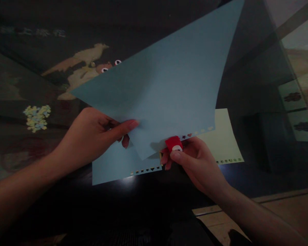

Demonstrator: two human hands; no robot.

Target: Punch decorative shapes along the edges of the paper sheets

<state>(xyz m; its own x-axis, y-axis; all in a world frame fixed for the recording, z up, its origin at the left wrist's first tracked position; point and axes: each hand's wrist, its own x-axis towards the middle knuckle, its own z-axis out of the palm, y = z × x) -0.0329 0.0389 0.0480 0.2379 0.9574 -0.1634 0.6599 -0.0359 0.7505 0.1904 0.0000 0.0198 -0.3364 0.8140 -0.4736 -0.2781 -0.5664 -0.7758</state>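
Observation:
My left hand [106, 133] pinches the lower left part of a blue sheet of paper [174, 78], which is lifted and tilted above the table. In my right hand [197, 159] is a small red craft punch [173, 144], gripped at the sheet's lower edge with the thumb near its white lever. Small shaped holes, a heart among them, run along that edge to the right of the punch. Beneath lies a second blue sheet [113, 167] with a row of cut shapes along its near edge. A pale green sheet [224, 133], also punched along its edge, lies to the right.
A pile of small yellow and blue paper cutouts [37, 118] lies on the dark glossy table [113, 201] at the left. Other punches [105, 69] with white levers show partly behind the lifted sheet. A tiled floor [279, 212] shows past the table's edge.

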